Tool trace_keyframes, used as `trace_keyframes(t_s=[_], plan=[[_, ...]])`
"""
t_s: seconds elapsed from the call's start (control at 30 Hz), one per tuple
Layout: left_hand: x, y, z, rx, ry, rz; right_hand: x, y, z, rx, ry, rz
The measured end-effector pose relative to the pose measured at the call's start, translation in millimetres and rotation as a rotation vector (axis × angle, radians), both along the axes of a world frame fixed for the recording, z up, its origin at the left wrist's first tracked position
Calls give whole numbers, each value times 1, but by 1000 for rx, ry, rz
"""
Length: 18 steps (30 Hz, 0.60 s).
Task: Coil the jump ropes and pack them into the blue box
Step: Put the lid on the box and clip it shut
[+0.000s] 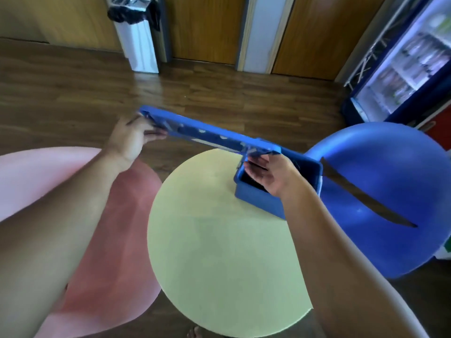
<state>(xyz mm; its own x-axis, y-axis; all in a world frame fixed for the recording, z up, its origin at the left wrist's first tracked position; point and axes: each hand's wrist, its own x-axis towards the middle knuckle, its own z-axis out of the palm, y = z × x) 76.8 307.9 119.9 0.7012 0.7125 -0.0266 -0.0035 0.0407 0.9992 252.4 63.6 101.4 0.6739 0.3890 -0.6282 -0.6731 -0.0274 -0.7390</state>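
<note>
Left hand [130, 140] grips the lid [207, 134] at its ten-o'clock end; right hand [268, 174] holds its other end, over the box [258, 200].

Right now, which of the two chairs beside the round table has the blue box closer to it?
The blue chair, on the person's right. The blue box stands at the table edge next to it; the pink chair is across the table, on the left.
</note>
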Motion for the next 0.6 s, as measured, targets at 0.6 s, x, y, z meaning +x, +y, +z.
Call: trace_keyframes(t_s=[0.6], plan=[[182,-120,-50,381,547,-346,90,-149,-34,-315,-237,-200]])
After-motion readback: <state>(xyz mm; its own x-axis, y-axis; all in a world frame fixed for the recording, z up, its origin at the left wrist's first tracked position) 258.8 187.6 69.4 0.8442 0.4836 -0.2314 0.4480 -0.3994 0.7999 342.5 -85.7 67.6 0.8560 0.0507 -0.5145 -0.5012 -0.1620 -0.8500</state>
